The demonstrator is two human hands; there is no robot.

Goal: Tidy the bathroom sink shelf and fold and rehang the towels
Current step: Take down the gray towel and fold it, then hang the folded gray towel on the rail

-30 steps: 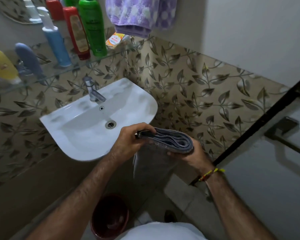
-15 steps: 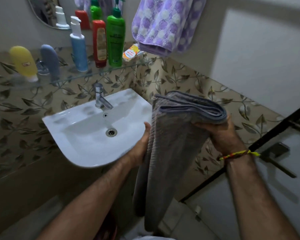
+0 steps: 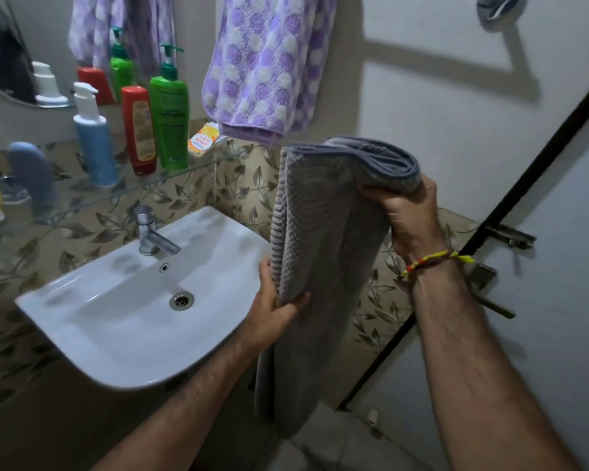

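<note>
A folded grey towel (image 3: pixel 323 232) hangs lengthwise in front of me, right of the sink. My right hand (image 3: pixel 410 219) grips its folded top from below, at chest height. My left hand (image 3: pixel 272 307) pinches the towel's left edge lower down. A purple dotted towel (image 3: pixel 266 66) hangs on the wall above the shelf's right end. The glass shelf (image 3: pixel 198 166) carries a green pump bottle (image 3: pixel 169 113), a red bottle (image 3: pixel 138 130), a blue-and-white pump bottle (image 3: pixel 94 141), a blue tube (image 3: pixel 31 171) and a small yellow-orange pack (image 3: pixel 203 141).
The white sink (image 3: pixel 123 321) with a chrome tap (image 3: pixel 150 232) juts out below the shelf. A round mirror (image 3: pixel 7 59) hangs top left. A chrome towel holder (image 3: pixel 498 8) sits high on the right wall. A black-framed door (image 3: pixel 490 246) with a latch stands at right.
Both hands raised the grey towel from waist height up toward the wall. Its lower part unrolled and now hangs down, and my left hand shifted to its left edge.
</note>
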